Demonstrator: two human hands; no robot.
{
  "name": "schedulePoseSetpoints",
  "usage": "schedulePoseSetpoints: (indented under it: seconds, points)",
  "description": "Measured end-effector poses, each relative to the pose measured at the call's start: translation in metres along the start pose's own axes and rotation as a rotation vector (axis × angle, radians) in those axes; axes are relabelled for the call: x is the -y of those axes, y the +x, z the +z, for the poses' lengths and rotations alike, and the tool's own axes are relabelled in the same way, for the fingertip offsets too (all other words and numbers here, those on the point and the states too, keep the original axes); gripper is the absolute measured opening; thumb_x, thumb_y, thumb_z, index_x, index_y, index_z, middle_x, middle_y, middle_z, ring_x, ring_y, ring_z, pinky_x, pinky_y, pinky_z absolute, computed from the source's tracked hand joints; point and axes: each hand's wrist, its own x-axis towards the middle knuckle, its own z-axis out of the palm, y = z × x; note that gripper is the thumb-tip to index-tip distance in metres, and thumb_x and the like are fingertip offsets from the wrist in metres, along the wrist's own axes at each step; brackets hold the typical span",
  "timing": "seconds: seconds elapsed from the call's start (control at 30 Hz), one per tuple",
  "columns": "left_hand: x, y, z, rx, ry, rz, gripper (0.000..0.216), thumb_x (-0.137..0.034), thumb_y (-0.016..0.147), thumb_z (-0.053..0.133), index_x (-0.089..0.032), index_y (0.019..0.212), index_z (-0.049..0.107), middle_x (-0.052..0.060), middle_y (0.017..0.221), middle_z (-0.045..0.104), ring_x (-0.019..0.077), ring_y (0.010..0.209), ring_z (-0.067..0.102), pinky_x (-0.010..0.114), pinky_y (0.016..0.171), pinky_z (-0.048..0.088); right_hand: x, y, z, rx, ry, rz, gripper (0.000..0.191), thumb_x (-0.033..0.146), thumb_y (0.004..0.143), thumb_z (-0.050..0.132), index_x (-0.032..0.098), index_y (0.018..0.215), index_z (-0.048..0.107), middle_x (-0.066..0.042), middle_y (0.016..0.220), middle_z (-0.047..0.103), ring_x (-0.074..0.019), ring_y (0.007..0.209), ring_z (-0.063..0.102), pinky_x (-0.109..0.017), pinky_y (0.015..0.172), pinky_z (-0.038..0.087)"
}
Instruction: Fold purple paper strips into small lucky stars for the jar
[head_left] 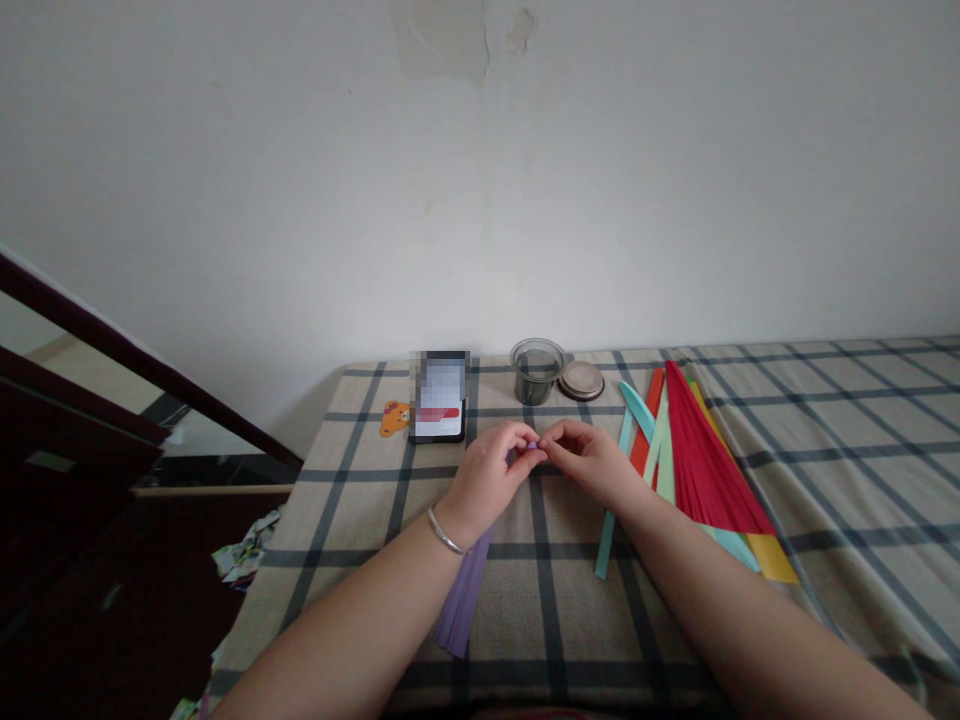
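My left hand point(495, 472) and my right hand point(592, 462) meet over the middle of the checked cloth, fingertips pinched together on a small purple paper piece point(532, 445). A silver bangle circles my left wrist. A bundle of purple paper strips point(465, 600) lies under my left forearm. Just right of my right hand lie red paper strips point(701, 465), light teal strips point(609, 540) and yellow ones point(772, 555), fanned out on the cloth.
A phone point(439, 397) with a lit screen lies at the back, an orange sticker point(394, 418) to its left. A clear jar point(537, 371) and its lid point(581, 380) stand by the wall. The checked cloth point(825, 430) ends at left; dark furniture point(75, 460) beyond.
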Motion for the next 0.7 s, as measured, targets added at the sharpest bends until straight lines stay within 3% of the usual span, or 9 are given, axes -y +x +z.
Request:
schedulePoseSetpoints:
  seconds: [0.37,0.7]
  points:
    - [-0.0045,0.0021,-0.0019,-0.001,-0.014,0.04,0.017,-0.013,0.08,0.059,-0.018,0.096,0.06,0.003,0.092,0.068,0.0133,0.082,0.063,0.027,0.078,0.051,0.0028,-0.0007,-0.0007,-0.056,0.122,0.063,0.029,0.046,0.071,0.062,0.018,0.067,0.054,0.006,0.051,0.047,-0.0072,0.042,0.039,-0.021,0.041,0.031]
    - [-0.0044,0.0037,-0.0049,-0.064,-0.006,0.062,0.013,-0.02,0.083,0.059,-0.019,0.095,0.062,0.004,0.093,0.068,0.0151,0.088,0.063,0.03,0.081,0.051,0.0066,-0.0034,0.0017,-0.032,0.508,0.171,0.032,0.046,0.064,0.071,0.017,0.068,0.058,0.003,0.058,0.058,-0.0101,0.05,0.054,-0.024,0.05,0.048]
